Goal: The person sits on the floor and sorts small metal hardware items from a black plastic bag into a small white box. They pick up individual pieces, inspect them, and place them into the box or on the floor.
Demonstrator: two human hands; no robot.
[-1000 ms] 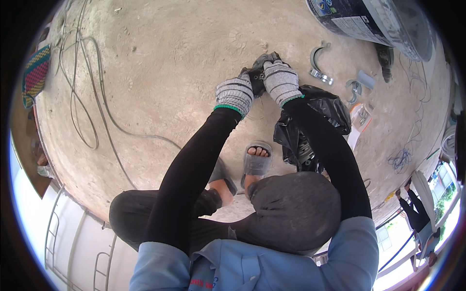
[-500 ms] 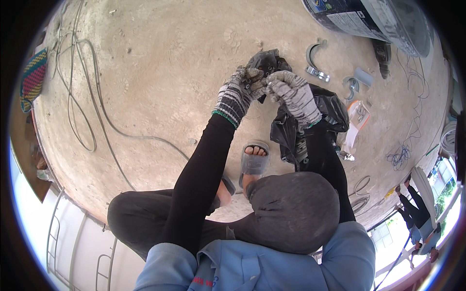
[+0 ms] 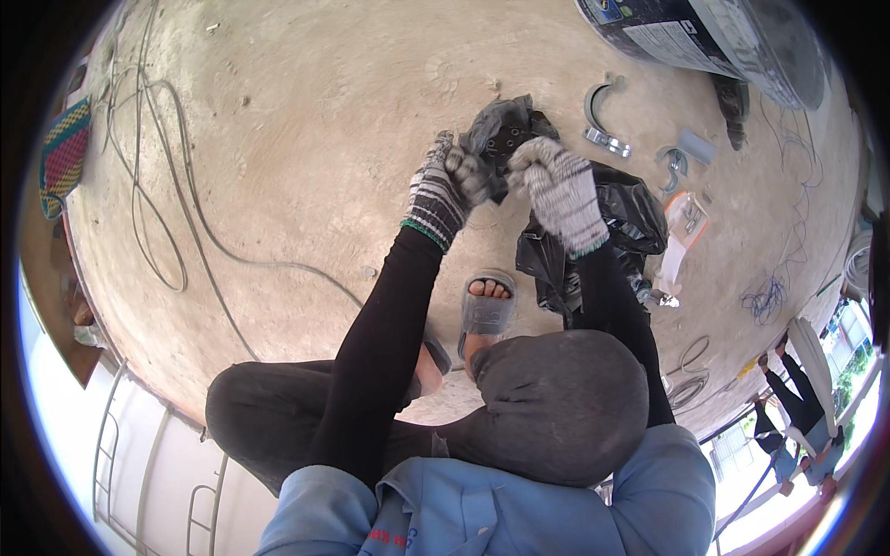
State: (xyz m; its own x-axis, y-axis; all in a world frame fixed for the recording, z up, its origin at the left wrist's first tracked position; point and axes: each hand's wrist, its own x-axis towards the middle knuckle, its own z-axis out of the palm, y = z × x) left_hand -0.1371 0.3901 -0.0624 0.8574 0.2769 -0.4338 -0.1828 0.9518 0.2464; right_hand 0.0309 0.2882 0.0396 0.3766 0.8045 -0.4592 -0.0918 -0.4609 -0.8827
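Both of my hands wear striped grey-and-white knit gloves with green cuffs. My left hand (image 3: pixel 447 183) is closed, its fingers curled beside a small open black plastic bag (image 3: pixel 498 119); what is in its fingers is hidden. In the bag lie several small dark ring-like pieces, perhaps nuts. On the bag's right side, my right hand (image 3: pixel 558 188) is closed, thumb and fingers pinched together, and what they hold is hidden. A larger black plastic bag (image 3: pixel 634 204) lies under and beside my right wrist.
Metal pipe clamps (image 3: pixel 607 141) lie to the right, near a small grey piece (image 3: pixel 695 146) and a white-and-orange packet (image 3: pixel 684 222). At the far right stands a big bucket (image 3: pixel 732 46). Cable (image 3: pixel 185 199) loops over the floor at left. People (image 3: pixel 807 417) are at the right edge.
My hands have drawn slightly apart; the left has moved a little left and down. More of the small bag's inside shows between them.
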